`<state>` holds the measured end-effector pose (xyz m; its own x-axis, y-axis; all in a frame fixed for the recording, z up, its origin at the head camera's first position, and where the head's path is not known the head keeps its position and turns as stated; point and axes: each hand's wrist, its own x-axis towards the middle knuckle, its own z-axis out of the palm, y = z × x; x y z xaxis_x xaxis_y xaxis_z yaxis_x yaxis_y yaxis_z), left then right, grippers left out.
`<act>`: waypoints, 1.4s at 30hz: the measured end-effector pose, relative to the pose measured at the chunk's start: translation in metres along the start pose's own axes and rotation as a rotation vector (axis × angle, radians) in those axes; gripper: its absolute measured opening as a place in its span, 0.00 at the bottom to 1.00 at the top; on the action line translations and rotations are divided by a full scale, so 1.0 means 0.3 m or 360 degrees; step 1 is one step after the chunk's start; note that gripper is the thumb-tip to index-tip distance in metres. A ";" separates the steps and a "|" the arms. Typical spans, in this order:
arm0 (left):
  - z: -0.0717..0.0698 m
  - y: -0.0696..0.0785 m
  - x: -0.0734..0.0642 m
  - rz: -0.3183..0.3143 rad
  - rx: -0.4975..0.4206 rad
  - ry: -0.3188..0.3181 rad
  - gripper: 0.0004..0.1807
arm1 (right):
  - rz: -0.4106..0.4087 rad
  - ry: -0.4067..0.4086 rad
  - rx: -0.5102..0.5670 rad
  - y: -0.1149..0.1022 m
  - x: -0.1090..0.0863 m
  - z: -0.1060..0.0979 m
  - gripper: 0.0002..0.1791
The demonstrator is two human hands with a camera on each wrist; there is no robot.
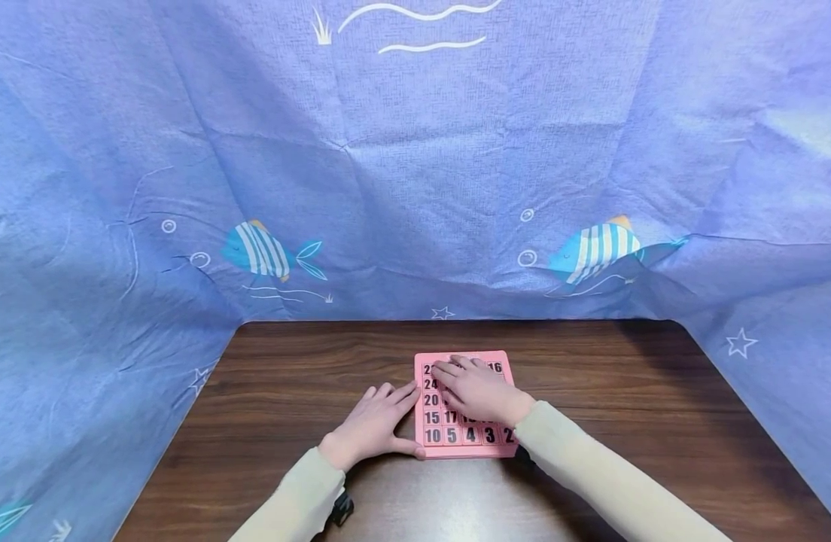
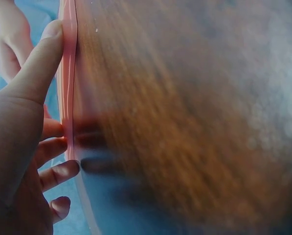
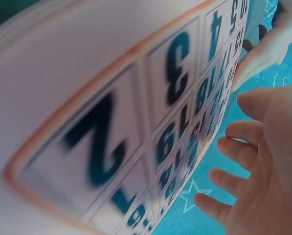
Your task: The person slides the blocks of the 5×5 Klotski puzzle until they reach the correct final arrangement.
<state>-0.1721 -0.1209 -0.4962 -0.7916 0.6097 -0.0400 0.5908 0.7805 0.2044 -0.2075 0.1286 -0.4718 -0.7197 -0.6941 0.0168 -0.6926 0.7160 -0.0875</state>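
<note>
A pink number slide puzzle (image 1: 461, 435) lies flat on the brown table, with black digits on square tiles in a grid. My left hand (image 1: 375, 423) is spread at its left side, fingertips against that edge and the thumb at the near left corner. From the left wrist, the thumb and fingertips show along the puzzle's layered pink rim (image 2: 69, 93). Above the upper middle tiles lies my right hand (image 1: 482, 395), fingers extended toward the left and hiding several numbers. In the right wrist view its fingers (image 3: 229, 183) are spread close over the number tiles (image 3: 170, 93).
Dark wood-grain table (image 1: 307, 376) surrounds the puzzle. A blue cloth (image 1: 415, 188) with printed fish and stars hangs behind the table and along both sides. A small black object (image 1: 343, 509) shows by the left sleeve.
</note>
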 end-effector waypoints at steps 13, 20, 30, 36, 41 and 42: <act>-0.004 -0.001 0.002 0.0026 -0.0006 0.0021 0.59 | 0.0020 -0.0116 0.0111 -0.018 0.007 -0.010 0.30; -0.002 0.000 -0.001 0.0034 0.0013 0.0035 0.58 | 0.0049 -0.0124 0.0096 -0.030 0.024 -0.006 0.31; -0.011 0.002 0.002 0.0021 0.0002 0.0003 0.58 | 0.0113 -0.0096 0.0073 -0.003 0.023 -0.002 0.29; -0.013 0.005 0.005 0.0025 0.0013 0.0004 0.59 | 0.0160 -0.0089 0.0100 0.025 -0.007 -0.005 0.29; -0.011 0.001 0.004 0.0026 0.0014 0.0004 0.59 | 0.0169 -0.0052 0.0104 0.043 -0.027 -0.004 0.27; -0.010 0.001 0.003 0.0025 0.0015 0.0005 0.59 | 0.0169 -0.0048 0.0095 0.045 -0.030 -0.003 0.27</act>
<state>-0.1731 -0.1205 -0.4931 -0.7828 0.6214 -0.0337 0.6045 0.7721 0.1959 -0.2105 0.1444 -0.4722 -0.7865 -0.6171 -0.0257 -0.6077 0.7806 -0.1464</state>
